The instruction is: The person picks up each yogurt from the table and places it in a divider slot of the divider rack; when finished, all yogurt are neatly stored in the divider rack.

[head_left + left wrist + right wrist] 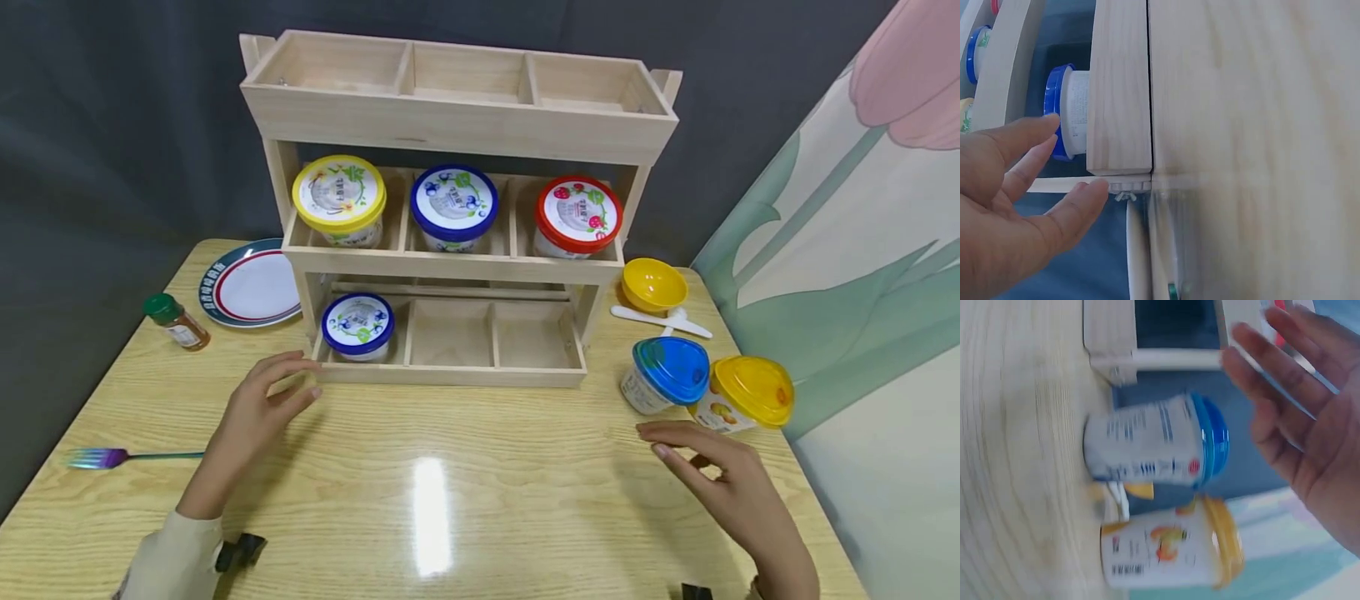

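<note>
A staged tabletop set, not a lived-in room.
Dark curtain [112, 125] hangs at twelve o'clock, a painted flower backdrop [862, 250] at three, a wooden shelf rack [457, 125] on a laminate table [450, 500].

I counted six lidded round plastic tubs: four in three-tier pale wooden rack [457, 267], two on table — blue-lidded tub [666, 375], yellow-lidded tub [746, 395]. One striped plate [247, 287], one yellow bowl [654, 285], one white spoon [660, 319], one iridescent fork [112, 457], one green-capped spice bottle [177, 321].
</note>
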Demonstrator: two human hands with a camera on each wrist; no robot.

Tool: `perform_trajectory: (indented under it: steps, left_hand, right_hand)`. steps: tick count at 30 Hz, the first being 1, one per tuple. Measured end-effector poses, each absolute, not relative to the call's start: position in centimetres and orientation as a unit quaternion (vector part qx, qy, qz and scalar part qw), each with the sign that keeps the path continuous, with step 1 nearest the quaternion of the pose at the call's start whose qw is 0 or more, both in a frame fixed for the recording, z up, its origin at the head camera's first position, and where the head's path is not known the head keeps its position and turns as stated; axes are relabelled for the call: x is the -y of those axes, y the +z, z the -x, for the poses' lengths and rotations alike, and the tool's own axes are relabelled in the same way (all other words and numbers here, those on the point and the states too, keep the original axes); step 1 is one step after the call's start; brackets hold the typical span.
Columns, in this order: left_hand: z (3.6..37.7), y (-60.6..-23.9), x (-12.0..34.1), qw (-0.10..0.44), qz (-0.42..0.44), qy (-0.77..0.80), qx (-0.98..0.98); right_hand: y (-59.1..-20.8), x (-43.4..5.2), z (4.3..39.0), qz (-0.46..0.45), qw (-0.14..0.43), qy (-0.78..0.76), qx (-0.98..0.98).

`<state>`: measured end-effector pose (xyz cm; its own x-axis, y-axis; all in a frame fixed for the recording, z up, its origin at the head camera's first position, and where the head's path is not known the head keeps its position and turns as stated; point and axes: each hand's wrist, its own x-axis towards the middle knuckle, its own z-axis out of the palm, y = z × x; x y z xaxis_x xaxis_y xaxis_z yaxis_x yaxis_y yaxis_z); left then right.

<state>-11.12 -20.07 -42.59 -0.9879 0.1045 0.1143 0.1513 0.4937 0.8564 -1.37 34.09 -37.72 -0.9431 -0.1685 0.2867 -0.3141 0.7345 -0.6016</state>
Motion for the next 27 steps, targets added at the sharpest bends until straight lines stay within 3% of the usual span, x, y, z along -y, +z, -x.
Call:
perform_trajectory:
  steps: [8, 11, 16, 21, 27]
  left_hand:
    - [13.1, -42.8, 20.1, -0.041, 0.076, -0.513, 0.854]
    - [13.6, -42.8, 20.0, -0.046, 0.077, -0.515, 0.852]
    - [14.1, -43.0, 20.2, -0.061, 0.046, -0.540, 0.838]
    - [14.6, -43.1, 20.1, -0.071, 0.038, -0.557, 0.827]
    - [15.0, -43.5, 20.1, -0.068, 0.026, -0.562, 0.824]
  right_hand:
    - [-38.6, -37.7, 1.4, 0.024, 0.358, 0.410, 0.839]
    - [-38.8, -38.5, 1.9, 0.123, 0.404, 0.423, 0.802]
    - [-39.7, -40.0, 2.5, 0.226, 0.359, 0.461, 0.779]
    - [-41.2, -40.9, 2.7, 0.243, 0.295, 0.548, 0.744]
    - [-42.1, -40.7, 3.2, 0.252, 0.269, 0.514, 0.774]
